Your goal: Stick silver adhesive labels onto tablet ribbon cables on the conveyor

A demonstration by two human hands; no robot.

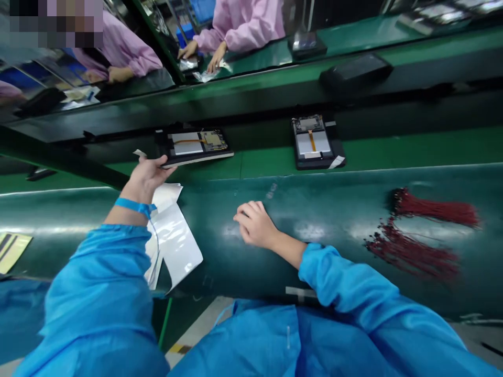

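Observation:
My left hand [148, 175], with a blue wrist strap [135, 205], grips the near left corner of an opened tablet [200, 144]. The tablet's inside faces up, showing a silver battery, an orange flat cable and a circuit board; its near edge looks slightly raised. My right hand [256, 224] rests above the green bench mat with its fingers curled closed. Whatever those fingers may hold is hidden. A second opened tablet [313, 142] lies in a dark tray farther right, apart from both hands. White sheets [178, 246] lie under my left forearm.
Two bundles of thin red-and-black wires [436, 207] lie on the bench mat [338, 204] at right. A yellow card [13, 251] is at far left. A green post [66, 162] slants in at left. Across the line, people in pink sleeves [255, 23] work by a black box [356, 73].

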